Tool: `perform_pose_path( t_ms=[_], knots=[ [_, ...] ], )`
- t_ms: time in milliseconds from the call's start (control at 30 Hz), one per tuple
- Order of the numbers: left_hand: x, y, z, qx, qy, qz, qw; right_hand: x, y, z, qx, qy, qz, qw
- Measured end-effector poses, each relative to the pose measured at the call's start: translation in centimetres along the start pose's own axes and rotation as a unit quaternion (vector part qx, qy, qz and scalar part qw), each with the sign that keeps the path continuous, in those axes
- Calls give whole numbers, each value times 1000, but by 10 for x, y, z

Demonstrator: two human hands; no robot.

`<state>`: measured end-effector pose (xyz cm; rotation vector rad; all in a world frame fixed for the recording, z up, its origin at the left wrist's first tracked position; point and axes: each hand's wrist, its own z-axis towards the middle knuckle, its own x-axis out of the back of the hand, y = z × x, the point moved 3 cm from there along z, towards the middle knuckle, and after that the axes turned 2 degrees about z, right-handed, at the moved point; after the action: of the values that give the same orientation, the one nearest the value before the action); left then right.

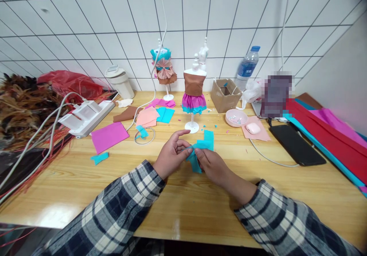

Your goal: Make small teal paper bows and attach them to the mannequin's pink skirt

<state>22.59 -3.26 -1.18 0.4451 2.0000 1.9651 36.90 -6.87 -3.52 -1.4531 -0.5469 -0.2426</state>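
Note:
Both hands meet over the front middle of the table, pinching a strip of turquoise crepe paper [196,165]. My left hand [173,152] grips its left end between thumb and fingers, with the index finger stretched out. My right hand [213,166] is closed on the same strip from the right, its fingertips partly hidden. Another turquoise paper piece [209,137] lies just behind the hands. Beyond them stands a small white mannequin [191,127] in a brown top [194,84] and a magenta skirt with turquoise trim [193,102].
A second dressed mannequin [164,66] and a bare one [203,53] stand near the wall. Colored paper sheets [110,136] and a power strip [88,118] lie left. To the right are a cardboard box [225,101], pink bowl [235,118], bottle [248,66] and black phone [296,143].

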Motion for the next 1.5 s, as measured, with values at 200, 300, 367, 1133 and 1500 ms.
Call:
perform_pose_path(
  t_ms=[200,300,367,1133,1500],
  knots=[
    [0,-1,0,7,1,-5,1000,-1,1,0,8,14,-5,1000],
    [0,-3,0,10,1,-10,1000,-1,1,0,12,12,-6,1000],
    [1,-3,1,12,1,-19,1000,1,1,1,8,14,-1,1000],
    [2,-1,2,27,19,-50,998,10,-6,1,-28,42,188,981],
    [9,-5,3,16,28,39,999,10,-4,-2,3,35,21,999]
  ],
)
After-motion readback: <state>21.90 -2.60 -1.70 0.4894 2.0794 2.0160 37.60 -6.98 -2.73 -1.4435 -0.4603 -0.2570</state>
